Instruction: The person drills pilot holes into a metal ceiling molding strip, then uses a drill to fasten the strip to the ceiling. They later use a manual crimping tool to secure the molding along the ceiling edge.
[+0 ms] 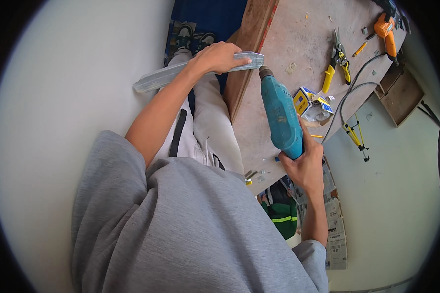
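Grey sheet metal: the long channel [156, 80] is running from picture left to its right-hand end at the edge of the bench [305, 46], long axis nearly crosswise, right end slightly higher in view. Left hand [215, 57] is gripping it close to that right end, fingers closing around it, thumb lying along the upper face and pointing at the end. Underside fingers are partly hiding behind the metal.

Right hand [305, 166] is wrapping the rear of a teal power drill [281, 112], fingers closed on the grip; I can't tell whether the trigger is being pressed. Drill's long axis is slanting from lower right to upper left, steeply, so it's crossing the channel's line at a wide angle.

Key relation: the chuck [266, 72] is pointing away from the right hand and sitting right at the channel's end, just beyond the left thumb tip. Left hand is clearly nearer that meeting point; right hand is sitting a whole drill body back. Contact between drill tip and metal: too small to tell. Can't tell either whether the channel is resting on the bench or hanging over it.

Yellow-handled snips [329, 78] and a torn blue-and-yellow box [303, 100] are lying right of the drill, both apart from the hands.
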`<move>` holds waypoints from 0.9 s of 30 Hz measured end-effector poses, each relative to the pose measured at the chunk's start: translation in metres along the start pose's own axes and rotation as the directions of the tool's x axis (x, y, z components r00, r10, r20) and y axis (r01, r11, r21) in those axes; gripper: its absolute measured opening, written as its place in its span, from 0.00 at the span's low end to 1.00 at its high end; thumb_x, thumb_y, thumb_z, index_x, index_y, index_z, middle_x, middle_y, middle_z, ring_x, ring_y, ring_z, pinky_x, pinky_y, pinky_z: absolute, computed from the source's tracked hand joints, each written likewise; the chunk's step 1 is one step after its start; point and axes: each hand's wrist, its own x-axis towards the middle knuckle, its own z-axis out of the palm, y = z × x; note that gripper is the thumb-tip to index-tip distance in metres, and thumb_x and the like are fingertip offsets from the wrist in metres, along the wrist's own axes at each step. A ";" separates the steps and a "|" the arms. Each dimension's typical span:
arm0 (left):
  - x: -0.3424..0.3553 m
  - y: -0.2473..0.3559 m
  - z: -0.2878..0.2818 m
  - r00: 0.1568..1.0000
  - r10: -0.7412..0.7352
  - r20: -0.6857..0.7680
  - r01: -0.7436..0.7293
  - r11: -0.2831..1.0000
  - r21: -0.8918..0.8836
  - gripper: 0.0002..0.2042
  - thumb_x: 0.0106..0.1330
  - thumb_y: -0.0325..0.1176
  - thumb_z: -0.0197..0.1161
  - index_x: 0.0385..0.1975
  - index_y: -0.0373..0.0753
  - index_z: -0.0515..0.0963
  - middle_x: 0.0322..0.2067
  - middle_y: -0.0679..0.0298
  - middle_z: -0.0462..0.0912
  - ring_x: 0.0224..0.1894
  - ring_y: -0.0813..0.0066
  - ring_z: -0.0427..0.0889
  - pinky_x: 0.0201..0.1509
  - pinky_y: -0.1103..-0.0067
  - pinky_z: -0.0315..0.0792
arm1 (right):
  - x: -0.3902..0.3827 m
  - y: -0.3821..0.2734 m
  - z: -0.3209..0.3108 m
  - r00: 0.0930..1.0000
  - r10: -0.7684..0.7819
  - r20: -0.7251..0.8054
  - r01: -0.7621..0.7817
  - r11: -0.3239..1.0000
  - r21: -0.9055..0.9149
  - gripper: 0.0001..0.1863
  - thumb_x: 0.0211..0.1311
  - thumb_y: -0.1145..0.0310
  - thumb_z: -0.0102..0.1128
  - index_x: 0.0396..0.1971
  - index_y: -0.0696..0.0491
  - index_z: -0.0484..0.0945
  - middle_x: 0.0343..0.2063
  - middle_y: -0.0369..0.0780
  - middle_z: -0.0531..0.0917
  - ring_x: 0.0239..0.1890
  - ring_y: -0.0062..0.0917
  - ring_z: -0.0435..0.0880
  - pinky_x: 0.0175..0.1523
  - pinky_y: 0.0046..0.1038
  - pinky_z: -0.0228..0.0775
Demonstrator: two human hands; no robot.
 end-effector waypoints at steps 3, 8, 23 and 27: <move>0.001 -0.002 0.001 1.000 -0.014 0.016 0.014 1.000 0.005 0.28 0.68 0.61 0.60 0.39 0.37 0.87 0.19 0.55 0.82 0.22 0.65 0.83 0.33 0.67 0.76 | 0.001 0.002 -0.001 1.000 -0.018 -0.010 0.018 1.000 0.010 0.48 0.38 0.74 0.69 0.69 0.62 0.67 0.39 0.57 0.85 0.42 0.50 0.88 0.51 0.38 0.78; 0.002 -0.002 0.004 1.000 0.013 -0.017 -0.012 1.000 0.011 0.28 0.68 0.62 0.61 0.39 0.37 0.87 0.19 0.56 0.82 0.22 0.65 0.84 0.32 0.67 0.76 | 0.003 0.007 -0.008 1.000 -0.008 0.021 0.008 1.000 0.013 0.49 0.38 0.74 0.70 0.69 0.62 0.67 0.38 0.57 0.85 0.41 0.48 0.88 0.52 0.37 0.78; 0.000 0.001 -0.001 1.000 0.004 0.024 -0.005 1.000 0.014 0.29 0.68 0.62 0.60 0.38 0.36 0.87 0.23 0.51 0.84 0.27 0.60 0.86 0.37 0.65 0.78 | 0.006 0.003 -0.017 0.997 0.047 0.064 -0.048 0.999 0.008 0.52 0.36 0.75 0.70 0.72 0.59 0.65 0.44 0.57 0.85 0.45 0.47 0.89 0.55 0.39 0.78; 0.001 0.001 -0.002 0.999 -0.005 0.031 0.005 1.000 0.007 0.29 0.68 0.62 0.60 0.39 0.36 0.88 0.24 0.51 0.85 0.29 0.59 0.87 0.39 0.64 0.78 | 0.007 0.003 -0.017 0.998 0.025 0.061 -0.026 1.000 0.009 0.52 0.37 0.75 0.70 0.71 0.59 0.65 0.43 0.57 0.85 0.45 0.47 0.88 0.55 0.38 0.78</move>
